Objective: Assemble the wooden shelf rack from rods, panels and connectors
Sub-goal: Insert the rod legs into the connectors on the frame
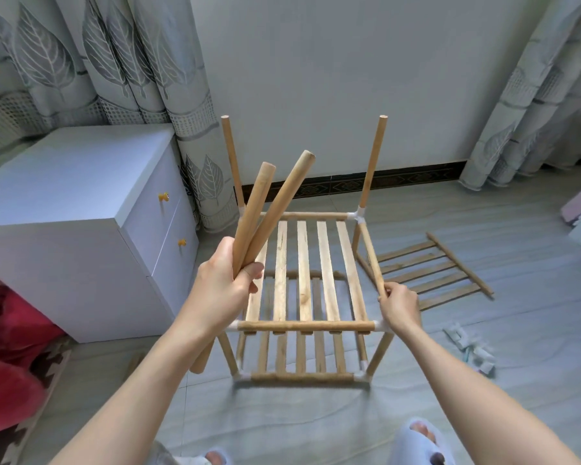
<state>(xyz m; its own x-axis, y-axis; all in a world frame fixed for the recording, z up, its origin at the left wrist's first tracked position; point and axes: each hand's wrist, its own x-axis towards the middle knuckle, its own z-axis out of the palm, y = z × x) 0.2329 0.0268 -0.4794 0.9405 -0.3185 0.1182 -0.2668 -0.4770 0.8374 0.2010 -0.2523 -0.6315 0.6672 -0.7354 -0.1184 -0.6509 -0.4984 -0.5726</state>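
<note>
A half-built wooden rack (304, 325) stands on the floor in front of me, two slatted shelves joined by rods and white connectors (359, 214). Two upright rods (373, 162) rise from its back corners. My left hand (222, 280) grips two loose wooden rods (265, 213) that fan upward over the rack's left side. My right hand (398, 302) pinches the rack's right side rail (369, 253) near the front corner. A spare slatted panel (433, 271) lies flat on the floor to the right.
A white drawer cabinet (91, 209) stands close on the left, with patterned curtains (121, 55) behind it. Loose white connectors (470, 347) lie on the floor at the right. Red fabric (7, 347) sits at the left edge. My slippered feet (420, 441) are at the bottom.
</note>
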